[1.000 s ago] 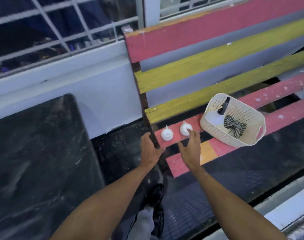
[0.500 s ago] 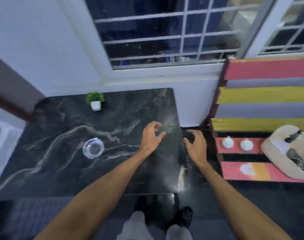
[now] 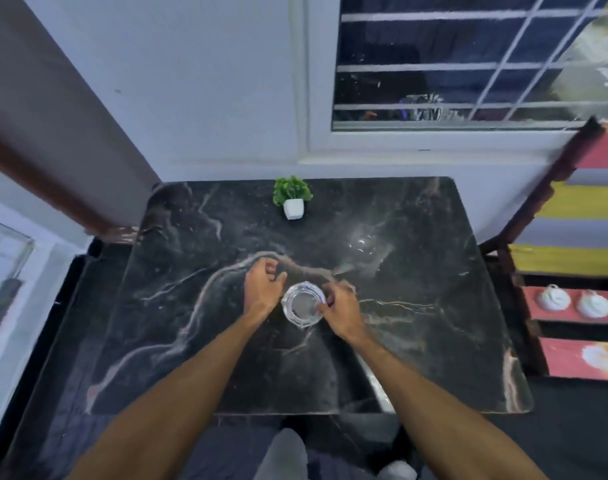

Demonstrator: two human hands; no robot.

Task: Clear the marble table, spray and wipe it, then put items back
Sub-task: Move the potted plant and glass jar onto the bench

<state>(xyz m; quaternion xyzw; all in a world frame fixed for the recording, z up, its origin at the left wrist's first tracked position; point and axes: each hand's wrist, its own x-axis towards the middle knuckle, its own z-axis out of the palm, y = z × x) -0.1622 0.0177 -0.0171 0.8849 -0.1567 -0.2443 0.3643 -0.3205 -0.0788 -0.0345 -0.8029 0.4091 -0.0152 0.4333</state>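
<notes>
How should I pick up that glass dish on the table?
Grip the glass dish by its thick rim, on two opposite sides, coming down from above. It sits low and flat on the marble table, so the rim is the likeliest hold.

The glass ashtray [image 3: 303, 304] sits near the middle of the dark marble worktop [image 3: 434, 358]. Both its flanks are taken. The left hand [image 3: 262, 289] lies close against its left rim with curled fingers, contact unclear, and the right hand [image 3: 340, 308] pinches its right rim. Beyond the ashtray, by the wall, stands only a small potted plant [image 3: 293, 199], well apart. Left of the ashtray and nearer than it, the marble lies open to the edges. Far right of it, past the worktop's edge, a painted bench [image 3: 572, 355] carries two small white pieces [image 3: 553, 299] [image 3: 595, 305].
</notes>
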